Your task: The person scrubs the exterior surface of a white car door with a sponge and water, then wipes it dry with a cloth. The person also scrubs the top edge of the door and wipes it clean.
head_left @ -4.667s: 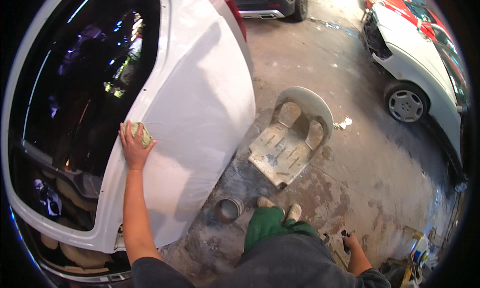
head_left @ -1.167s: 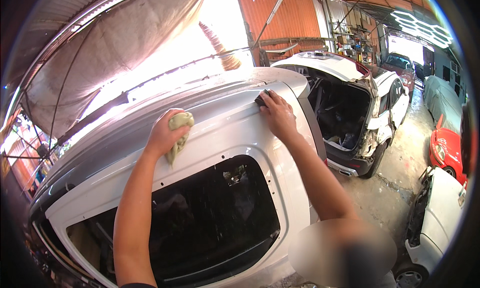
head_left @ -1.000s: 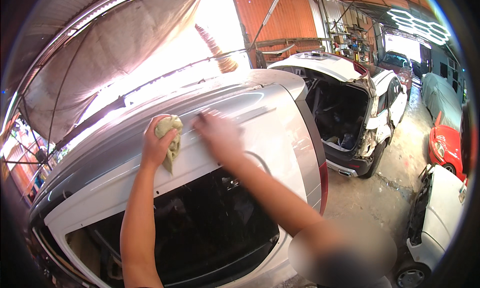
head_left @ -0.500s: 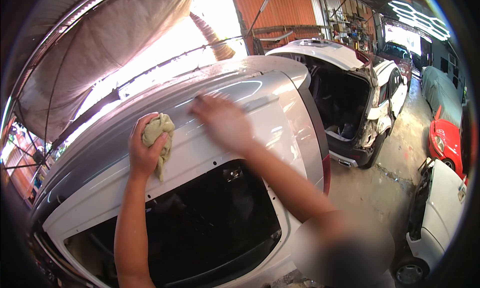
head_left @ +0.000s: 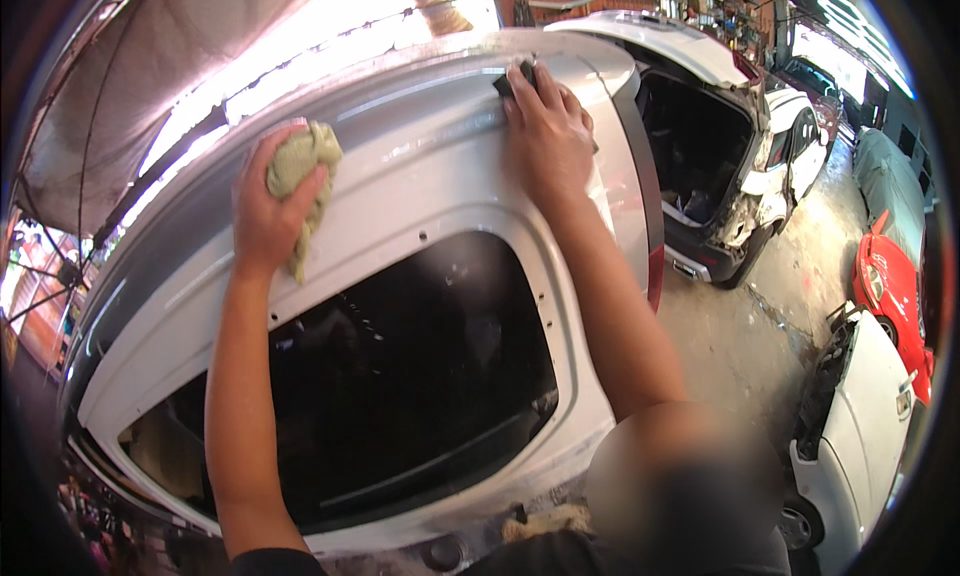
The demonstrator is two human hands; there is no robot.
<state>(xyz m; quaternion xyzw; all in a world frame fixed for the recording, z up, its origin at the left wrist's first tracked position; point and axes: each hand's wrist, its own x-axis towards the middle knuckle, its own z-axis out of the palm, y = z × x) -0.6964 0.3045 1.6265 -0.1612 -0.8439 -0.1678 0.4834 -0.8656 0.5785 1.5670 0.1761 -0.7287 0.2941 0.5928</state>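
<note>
My left hand (head_left: 270,201) is closed around a bunched, pale green cloth (head_left: 305,161), and a loose end of the cloth hangs down toward the window opening. It rests at the grey and white side of a car body (head_left: 400,181). Farther right, my right hand (head_left: 550,141) presses a thin dark pad (head_left: 517,78) to the car's upper surface near its right corner. Most of the pad is hidden under the fingers, so its exact kind cannot be told. Below both hands is the dark window (head_left: 400,366), framed by white panel with small holes.
A white car (head_left: 790,166) with an open rear stands beyond the right corner. A red car (head_left: 890,281), a covered car (head_left: 888,191) and a loose white car door (head_left: 862,416) line the right. A beige tarp (head_left: 170,66) hangs at upper left.
My right hand has moved right along the upper surface toward the corner, and the dark pad now shows under it. My left hand keeps its hold on the cloth. The view has shifted.
</note>
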